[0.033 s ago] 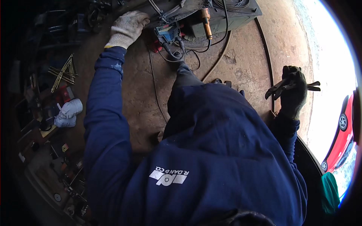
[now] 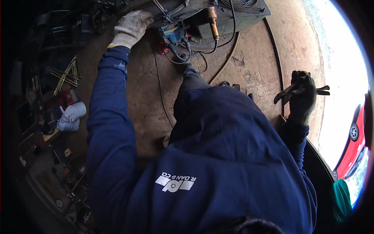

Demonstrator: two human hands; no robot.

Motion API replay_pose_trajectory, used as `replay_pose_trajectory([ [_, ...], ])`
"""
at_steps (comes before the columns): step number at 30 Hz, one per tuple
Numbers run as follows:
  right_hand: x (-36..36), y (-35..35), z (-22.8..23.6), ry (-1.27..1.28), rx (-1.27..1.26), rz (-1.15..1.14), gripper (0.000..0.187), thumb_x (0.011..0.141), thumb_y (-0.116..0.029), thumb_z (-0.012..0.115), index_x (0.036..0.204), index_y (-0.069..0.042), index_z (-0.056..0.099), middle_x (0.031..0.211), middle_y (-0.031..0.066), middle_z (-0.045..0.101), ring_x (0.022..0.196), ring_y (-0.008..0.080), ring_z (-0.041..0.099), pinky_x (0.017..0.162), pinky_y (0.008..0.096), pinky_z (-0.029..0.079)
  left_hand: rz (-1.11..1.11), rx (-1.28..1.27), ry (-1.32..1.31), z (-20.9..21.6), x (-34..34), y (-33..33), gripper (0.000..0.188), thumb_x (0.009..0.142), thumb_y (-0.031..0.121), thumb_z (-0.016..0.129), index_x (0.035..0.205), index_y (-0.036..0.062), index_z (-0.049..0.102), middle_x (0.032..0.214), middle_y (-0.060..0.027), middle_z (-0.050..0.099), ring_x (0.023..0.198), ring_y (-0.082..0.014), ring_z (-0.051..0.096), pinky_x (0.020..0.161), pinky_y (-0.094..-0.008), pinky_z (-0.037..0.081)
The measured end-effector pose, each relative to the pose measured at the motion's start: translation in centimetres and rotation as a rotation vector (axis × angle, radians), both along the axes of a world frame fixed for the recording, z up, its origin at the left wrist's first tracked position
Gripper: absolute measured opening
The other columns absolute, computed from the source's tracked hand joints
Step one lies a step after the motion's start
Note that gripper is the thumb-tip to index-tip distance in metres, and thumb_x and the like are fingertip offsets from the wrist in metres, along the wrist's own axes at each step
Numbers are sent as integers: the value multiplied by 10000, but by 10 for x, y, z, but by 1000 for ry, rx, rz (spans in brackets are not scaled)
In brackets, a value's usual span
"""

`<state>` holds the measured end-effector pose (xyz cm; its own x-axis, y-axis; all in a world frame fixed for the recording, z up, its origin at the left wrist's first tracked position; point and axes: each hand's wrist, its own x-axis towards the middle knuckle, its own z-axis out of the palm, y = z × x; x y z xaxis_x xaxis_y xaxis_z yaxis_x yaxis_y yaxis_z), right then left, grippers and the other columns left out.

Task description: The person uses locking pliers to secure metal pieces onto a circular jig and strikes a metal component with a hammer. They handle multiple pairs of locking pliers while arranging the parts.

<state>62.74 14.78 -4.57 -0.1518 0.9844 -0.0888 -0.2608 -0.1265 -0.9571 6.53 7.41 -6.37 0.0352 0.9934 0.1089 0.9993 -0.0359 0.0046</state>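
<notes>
At the top left, my left hand (image 2: 133, 26), in a pale knitted glove, lies against the edge of a dark metal bench (image 2: 194, 8). Its fingers are curled, and whether they grip the edge or something small is hidden. Out to the right, my right hand (image 2: 304, 99) wears a dark glove and is wrapped round dark pliers (image 2: 286, 93). The jaws stick out to its left and the handle ends to its right. Nearest to my left hand stands a blue machine (image 2: 173, 33) with thick cables plugged into its front.
An orange-handled tool (image 2: 212, 22) hangs from the bench with a black cable. Cables and a hose (image 2: 229, 60) cross the floor. At left lie thin yellowish rods (image 2: 67, 75) and a pale cloth bundle (image 2: 72, 116). A red car (image 2: 352, 144) stands outside; green cloth (image 2: 341, 199) is at lower right.
The red car appears slightly lower in the picture. Both hands and the pliers have hardly moved.
</notes>
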Motion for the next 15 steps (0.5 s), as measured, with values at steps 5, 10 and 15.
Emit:
replay_pose_trajectory([
  [5, 78, -33, -71, -120, 32, -29, 214, 1044, -103, 546, 1139, 73, 620, 1098, 112, 587, 1101, 218, 612, 1117, 412, 483, 210, 49, -112, -8, -12, -9, 290, 981, 224, 585, 1231, 126, 695, 1233, -135, 697, 1184, -347, 632, 1004, -434, 517],
  [10, 110, -48, -106, -173, 3, -54, 175, 1055, -49, 531, 1158, 64, 615, 1094, 104, 589, 1078, 208, 629, 1076, 386, 523, 364, -15, -36, -5, -2, -31, 385, 984, 190, 537, 1358, 150, 619, 1387, -149, 619, 1338, -344, 537, 1148, -433, 424],
  [15, 88, -51, -99, 64, -402, -236, 190, 1045, -100, 562, 1125, 55, 637, 1057, 103, 612, 1038, 196, 647, 1009, 355, 546, 312, -21, 124, -7, 26, -33, 452, 984, 181, 527, 1435, 200, 553, 1461, -114, 573, 1379, -330, 503, 1168, -452, 405],
])
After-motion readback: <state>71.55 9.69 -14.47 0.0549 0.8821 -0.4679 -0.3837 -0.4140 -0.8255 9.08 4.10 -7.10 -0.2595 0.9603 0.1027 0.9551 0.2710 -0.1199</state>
